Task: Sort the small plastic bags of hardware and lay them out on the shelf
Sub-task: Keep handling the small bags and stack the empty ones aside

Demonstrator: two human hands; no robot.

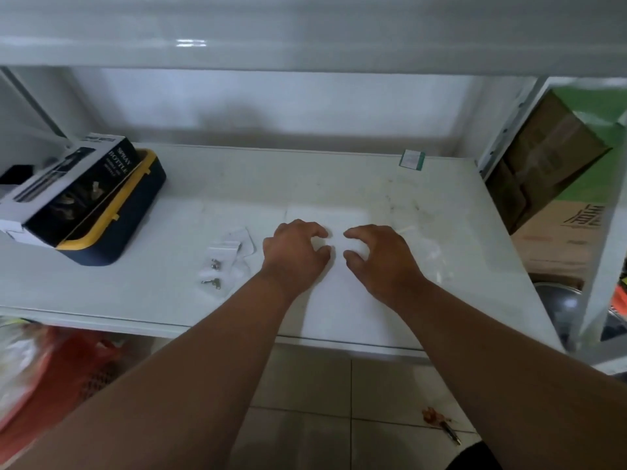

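Note:
Both my hands hover over the middle of the white shelf (pixel 142 286), fingers curled and facing each other. My left hand (pixel 295 252) and my right hand (pixel 380 256) each pinch an edge of a small pale plastic bag (pixel 337 247) between them; it is hard to make out against the white sheet (pixel 339 293) under it. Left of my left hand lie small clear bags with metal screws (pixel 217 266). Right of my right hand lie more clear bags (pixel 431 256), contents not discernible.
A spray-bottle box (pixel 78 188) lies on a navy and yellow case (pixel 115 232) at the shelf's left. A green-edged tag (pixel 412 159) sits at the back right. Cardboard boxes (pixel 549 157) and a shelf upright (pixel 607 215) stand to the right. A red basket (pixel 68 368) sits below.

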